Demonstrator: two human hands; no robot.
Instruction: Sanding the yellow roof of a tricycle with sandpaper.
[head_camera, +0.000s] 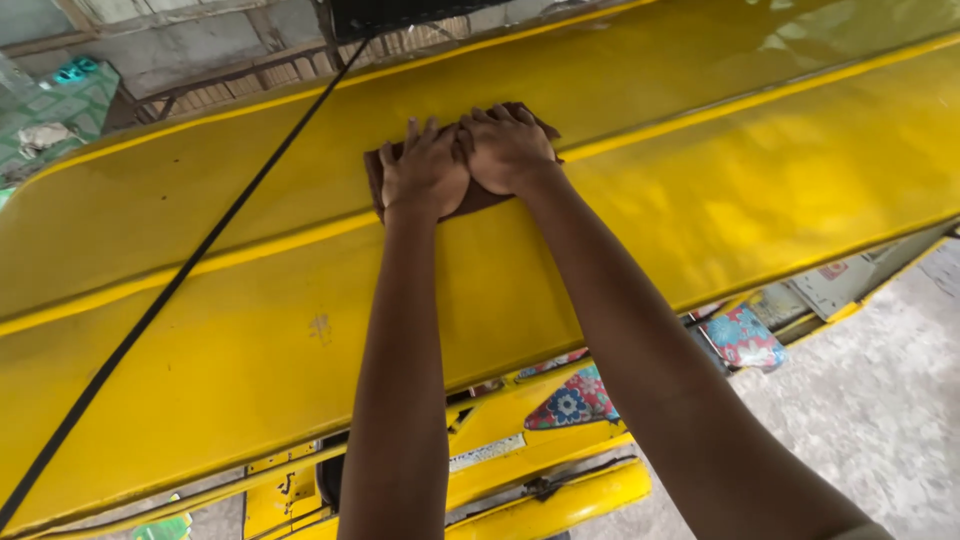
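Both the left hand (424, 170) and right hand (506, 148) are pressing flat, fingers spread toward twelve o'clock, on a brown cloth (470, 196), wiping the yellow roof (250, 330); the following stroke likely needs steady downward pressure.

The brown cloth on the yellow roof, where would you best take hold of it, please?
Probably its left edge. The brown cloth lies flat under the left hand and right hand on the yellow roof; a bare strip shows left of the left hand.

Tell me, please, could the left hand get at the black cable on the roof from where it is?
Probably yes: the left hand lies flat on the cloth, and bare yellow roof lies between it and the cable.
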